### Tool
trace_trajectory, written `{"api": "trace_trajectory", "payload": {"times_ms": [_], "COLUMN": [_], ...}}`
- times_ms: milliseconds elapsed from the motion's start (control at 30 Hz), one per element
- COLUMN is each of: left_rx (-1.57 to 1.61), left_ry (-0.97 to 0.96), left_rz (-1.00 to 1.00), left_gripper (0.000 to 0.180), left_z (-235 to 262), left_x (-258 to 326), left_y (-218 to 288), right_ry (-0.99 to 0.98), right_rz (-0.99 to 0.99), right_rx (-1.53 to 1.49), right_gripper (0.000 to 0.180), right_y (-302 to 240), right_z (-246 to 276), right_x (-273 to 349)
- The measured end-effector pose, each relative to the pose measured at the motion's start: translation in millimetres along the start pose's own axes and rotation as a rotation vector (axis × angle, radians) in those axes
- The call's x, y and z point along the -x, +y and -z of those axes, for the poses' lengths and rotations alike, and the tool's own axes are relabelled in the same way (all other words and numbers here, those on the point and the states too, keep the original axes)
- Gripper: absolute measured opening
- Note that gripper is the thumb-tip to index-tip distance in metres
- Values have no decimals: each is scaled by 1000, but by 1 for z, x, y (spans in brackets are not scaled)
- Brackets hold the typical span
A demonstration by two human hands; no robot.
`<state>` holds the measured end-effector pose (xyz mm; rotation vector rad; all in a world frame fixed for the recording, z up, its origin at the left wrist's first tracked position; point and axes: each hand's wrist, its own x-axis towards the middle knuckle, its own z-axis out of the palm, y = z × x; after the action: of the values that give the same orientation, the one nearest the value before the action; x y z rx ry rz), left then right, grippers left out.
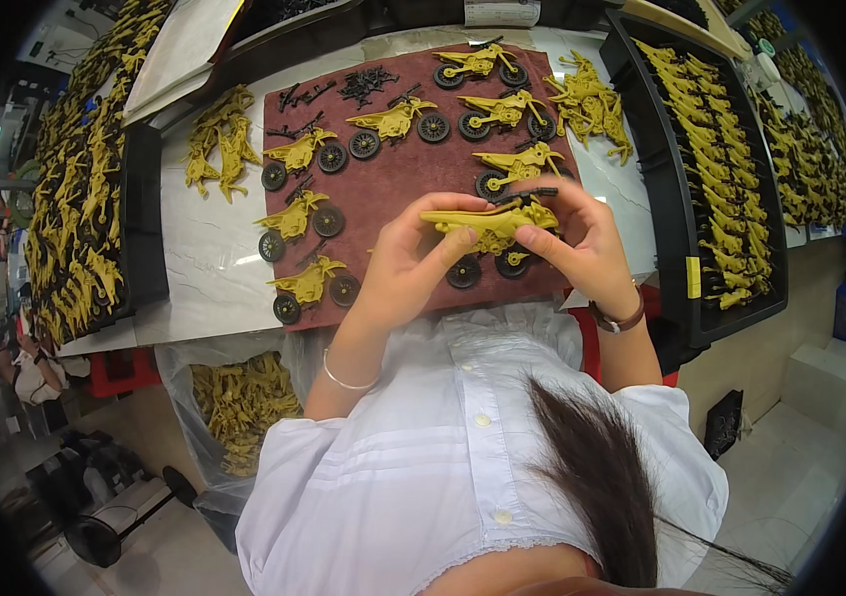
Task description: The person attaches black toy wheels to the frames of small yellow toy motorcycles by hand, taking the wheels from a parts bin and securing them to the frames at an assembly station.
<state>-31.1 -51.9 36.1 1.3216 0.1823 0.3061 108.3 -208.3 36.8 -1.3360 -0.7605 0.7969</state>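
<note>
Above the near edge of a dark red cloth (393,169), both my hands grip a yellow toy motorcycle body (487,228). My left hand (408,253) pinches its left end, thumb on the near side. At the other end, my right hand (587,238) presses its thumb against the body, its upper fingers slightly blurred. Between the right fingers a black handlebar-like part (540,193) lies along the body's top. Just beyond and below my hands are toy motorcycles with black wheels, such as one toy motorcycle (517,159), partly covered by my right hand.
Several more toy motorcycles (299,214) lie in two columns on the cloth. Small black parts (368,84) sit at its far side. Loose yellow bodies pile up at left (224,139) and right (590,104). A black crate (686,199) stands right; a bag of yellow parts (244,397) hangs below.
</note>
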Motion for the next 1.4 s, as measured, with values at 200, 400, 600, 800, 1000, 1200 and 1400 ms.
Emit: {"api": "trace_trajectory", "payload": {"times_ms": [200,400,600,800,1000,1200,1400], "left_rx": [-67,276,147,-10,-238,-208,-359], "left_ry": [-14,17,106,179,220,196,288], "left_rz": [30,143,156,51,-20,-34,-69], "left_gripper": [22,24,27,17,11,8,11], "left_z": [5,18,7,1,0,1,-4], "left_x": [0,-6,0,4,8,9,7], "left_y": [-3,-15,-25,-24,-26,-26,-22], "right_ry": [12,94,115,160,82,74,106], "right_rz": [13,-122,-127,-130,-169,-67,0], "right_rx": [-16,-270,-584,-451,-243,-107,-66], "right_gripper": [35,29,34,36,28,26,23], "right_y": [13,22,25,15,19,11,11], "right_z": [1,-3,-6,-16,-13,-20,-27], "right_x": [3,0,3,6,7,8,9]}}
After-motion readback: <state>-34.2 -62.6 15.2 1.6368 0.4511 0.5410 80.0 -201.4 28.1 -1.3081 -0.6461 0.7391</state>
